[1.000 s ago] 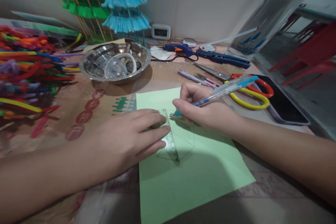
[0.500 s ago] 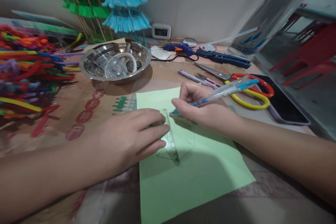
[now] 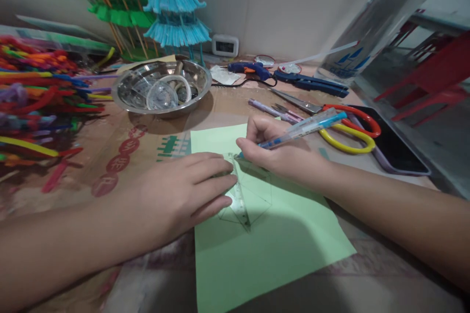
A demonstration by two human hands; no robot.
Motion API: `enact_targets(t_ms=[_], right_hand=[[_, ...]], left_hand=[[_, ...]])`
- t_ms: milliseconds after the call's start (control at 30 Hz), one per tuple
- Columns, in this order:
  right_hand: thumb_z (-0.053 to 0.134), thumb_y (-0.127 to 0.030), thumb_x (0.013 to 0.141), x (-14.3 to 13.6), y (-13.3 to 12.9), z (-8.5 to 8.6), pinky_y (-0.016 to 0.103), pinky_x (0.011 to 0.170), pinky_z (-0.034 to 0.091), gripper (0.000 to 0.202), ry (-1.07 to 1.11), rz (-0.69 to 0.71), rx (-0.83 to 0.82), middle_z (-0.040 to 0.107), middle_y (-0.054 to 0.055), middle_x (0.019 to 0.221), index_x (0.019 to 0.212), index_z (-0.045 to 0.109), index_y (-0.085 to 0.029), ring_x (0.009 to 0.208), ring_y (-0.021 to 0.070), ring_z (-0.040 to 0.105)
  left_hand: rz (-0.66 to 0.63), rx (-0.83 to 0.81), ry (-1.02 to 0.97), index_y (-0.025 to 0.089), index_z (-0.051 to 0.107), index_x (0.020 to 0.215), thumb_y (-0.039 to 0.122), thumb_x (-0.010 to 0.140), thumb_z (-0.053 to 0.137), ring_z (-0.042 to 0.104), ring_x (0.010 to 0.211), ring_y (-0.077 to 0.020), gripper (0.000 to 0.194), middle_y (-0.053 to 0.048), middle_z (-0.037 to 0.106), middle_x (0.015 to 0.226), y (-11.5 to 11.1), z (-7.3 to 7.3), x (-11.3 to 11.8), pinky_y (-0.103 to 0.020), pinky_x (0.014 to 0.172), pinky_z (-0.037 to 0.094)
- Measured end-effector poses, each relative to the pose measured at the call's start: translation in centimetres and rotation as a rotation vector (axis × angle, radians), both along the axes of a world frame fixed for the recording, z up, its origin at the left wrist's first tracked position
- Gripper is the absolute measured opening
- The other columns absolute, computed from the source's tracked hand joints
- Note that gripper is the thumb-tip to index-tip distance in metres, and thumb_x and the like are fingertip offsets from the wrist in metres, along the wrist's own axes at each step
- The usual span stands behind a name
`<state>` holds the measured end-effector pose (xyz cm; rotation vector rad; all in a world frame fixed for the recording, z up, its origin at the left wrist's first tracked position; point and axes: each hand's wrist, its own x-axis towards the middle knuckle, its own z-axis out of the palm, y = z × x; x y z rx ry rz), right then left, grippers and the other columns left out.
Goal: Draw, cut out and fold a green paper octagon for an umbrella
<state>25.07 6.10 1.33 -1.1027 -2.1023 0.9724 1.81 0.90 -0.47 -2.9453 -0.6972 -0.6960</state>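
A green sheet of paper [image 3: 264,254] lies in front of me with thin lines drawn on it, forming an angular figure. My left hand [image 3: 198,183] rests on a clear plastic ruler [image 3: 242,208], fingers stretched out and pressing it flat to the sheet. Part of the ruler is hidden under those fingers. In my right hand [image 3: 271,144] is a pen [image 3: 304,129] with a clear barrel and light blue end, leaning back to the right. Its tip is at the ruler's edge, near the far end.
Scissors [image 3: 347,139] and a phone [image 3: 398,149] lie to the right, near a water bottle [image 3: 367,29]. Behind are a metal bowl [image 3: 125,100], a glue gun [image 3: 251,69] and a small clock [image 3: 225,46]. Colourful pipe cleaners [image 3: 36,102] pile up on the left.
My right hand and the pen have shifted slightly left and away from me, bringing the tip nearer the ruler's far end. My left hand and the ruler have hardly moved.
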Motion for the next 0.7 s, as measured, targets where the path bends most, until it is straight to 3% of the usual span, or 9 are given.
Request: enact_targets(t_ms=[700], right_hand=[[0.060, -0.024, 0.090, -0.19, 0.16, -0.09, 0.028, 0.057, 0.030, 0.025, -0.002, 0.009, 0.021, 0.047, -0.006, 0.066, 0.072, 0.043, -0.024, 0.059, 0.0110, 0.039]], left_hand=[[0.012, 0.029, 0.013, 0.014, 0.067, 0.117, 0.029, 0.114, 0.044, 0.070, 0.108, -0.0267, 0.027, -0.011, 0.074, 0.119, -0.11, -0.03, 0.09, -0.042, 0.085, 0.059]])
